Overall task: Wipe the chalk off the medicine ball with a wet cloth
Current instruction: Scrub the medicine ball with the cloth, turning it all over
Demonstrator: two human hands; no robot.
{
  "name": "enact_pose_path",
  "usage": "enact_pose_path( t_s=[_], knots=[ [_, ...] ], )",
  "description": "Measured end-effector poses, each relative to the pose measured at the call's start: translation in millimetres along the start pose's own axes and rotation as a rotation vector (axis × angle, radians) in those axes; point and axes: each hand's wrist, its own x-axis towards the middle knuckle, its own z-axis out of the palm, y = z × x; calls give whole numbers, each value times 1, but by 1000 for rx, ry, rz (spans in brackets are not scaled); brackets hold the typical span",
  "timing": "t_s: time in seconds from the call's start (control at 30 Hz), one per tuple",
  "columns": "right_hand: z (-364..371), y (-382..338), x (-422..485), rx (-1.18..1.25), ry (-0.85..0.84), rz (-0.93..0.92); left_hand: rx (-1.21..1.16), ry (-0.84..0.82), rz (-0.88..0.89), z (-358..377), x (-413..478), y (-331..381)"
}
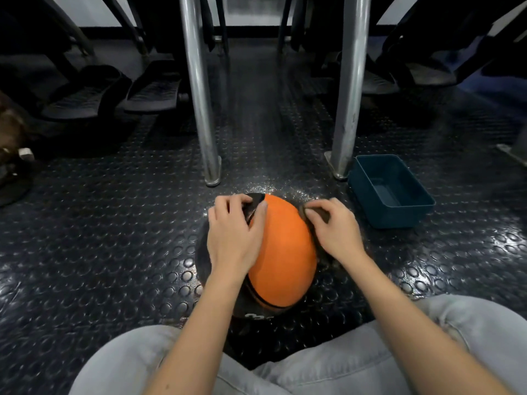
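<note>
Lengthwise, the medicine ball [282, 246] shows its orange panel — pointing straight ahead.

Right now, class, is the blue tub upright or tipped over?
Upright. The blue tub stands on its base on the floor, its open top facing up and its inner bottom visible.

Only one marking found: small white characters [258, 317] printed on the black band of the medicine ball [285, 246], on the side nearest the person. They are rounded shapes, cut off by the ball's curve and partly in shadow, so they cannot be read. No other text, label, brand or number is legible on anything in view.
</note>
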Motion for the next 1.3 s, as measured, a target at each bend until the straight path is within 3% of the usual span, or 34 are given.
enact_pose_path(
  t_s=[0.1,0.13,0.23,0.3,0.4,0.5,0.6,0.7,0.77,0.87,0.97,1.03,1.13,1.2,1.3],
  knots=[
    [5,-27,-10,-44,45,-316,29,5,12,0,-6,-5],
    [6,-26,-9,-55,29,-346,13,-3,26,-1,-5,-7],
    [2,-1,8,10,-78,-51,-21,-37,72,-2,1,-7],
    [-5,6,12,16,-82,50,-27,-48,98,0,3,-6],
    [-14,-22,7,217,-50,-156,-51,-30,103,1,4,-7],
    [-7,-42,-5,178,-195,-388,-72,-33,110,-2,6,-12],
    [-1,-18,3,185,-132,-238,-56,-75,118,-4,10,-10],
    [-3,18,12,-67,-174,43,-37,-121,154,-4,11,-7],
    [-3,24,16,-45,-125,114,-58,-123,196,-5,11,-12],
    [-11,-7,16,219,-48,-56,-123,-127,260,-9,11,-23],
    [-12,-21,10,313,-155,-194,-140,-181,377,-10,16,-25],
    [-5,1,11,263,-147,-52,-128,-255,454,-9,22,-21],
    [-1,33,18,-32,-169,254,-100,-350,573,-6,31,-11],
    [-2,36,19,-32,-105,290,-38,-305,626,-6,35,-12],
    [-14,11,17,166,-1,84,63,-43,551,-7,35,-18]
  ],
)
